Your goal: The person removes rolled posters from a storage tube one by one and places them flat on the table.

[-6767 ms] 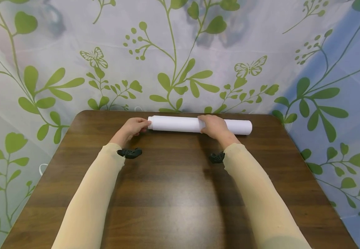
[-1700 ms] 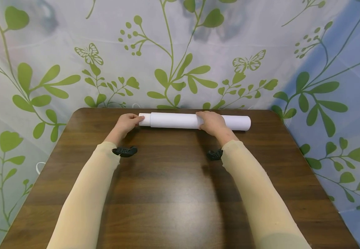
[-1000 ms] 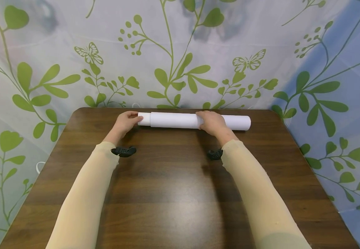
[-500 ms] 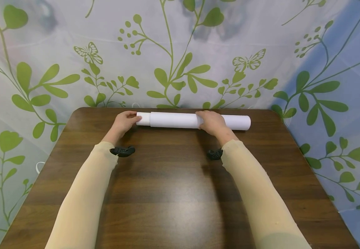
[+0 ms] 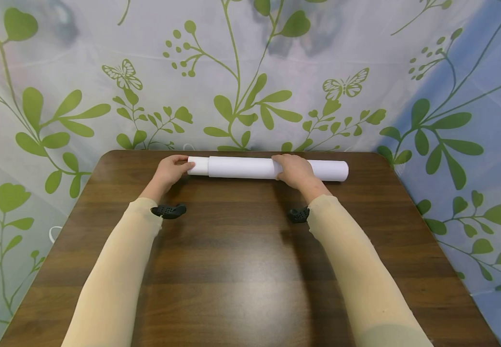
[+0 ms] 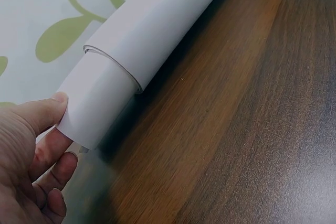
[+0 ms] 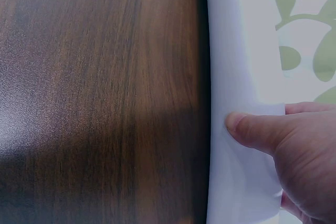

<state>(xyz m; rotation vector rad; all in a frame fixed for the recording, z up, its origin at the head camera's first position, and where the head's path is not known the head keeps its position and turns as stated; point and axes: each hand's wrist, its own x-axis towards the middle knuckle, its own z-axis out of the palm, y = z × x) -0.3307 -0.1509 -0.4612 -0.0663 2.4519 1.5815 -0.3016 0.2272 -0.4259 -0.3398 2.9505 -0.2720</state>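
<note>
A long roll of white paper (image 5: 243, 167) lies lengthwise along the table's back edge. From its left end juts a narrower inner roll (image 6: 97, 95), with the outer layers ending in a stepped edge around it. My left hand (image 5: 170, 171) pinches the inner roll's end, thumb on the outside and a finger tucked into the opening. Right of the middle, my right hand (image 5: 295, 169) grips the outer roll; the thumb (image 7: 244, 129) lies on the near side while the other fingers reach over the back, mostly hidden.
The dark wooden table (image 5: 233, 250) has rounded back corners and a glare spot near the front. Right behind it hangs a white cloth (image 5: 146, 43) with green leaves and butterflies. Each wrist wears a black device (image 5: 169, 211).
My left hand has drawn the inner roll out leftward, from a short stub to a clearly longer piece, a little more in the last second. The right hand keeps its grip in place.
</note>
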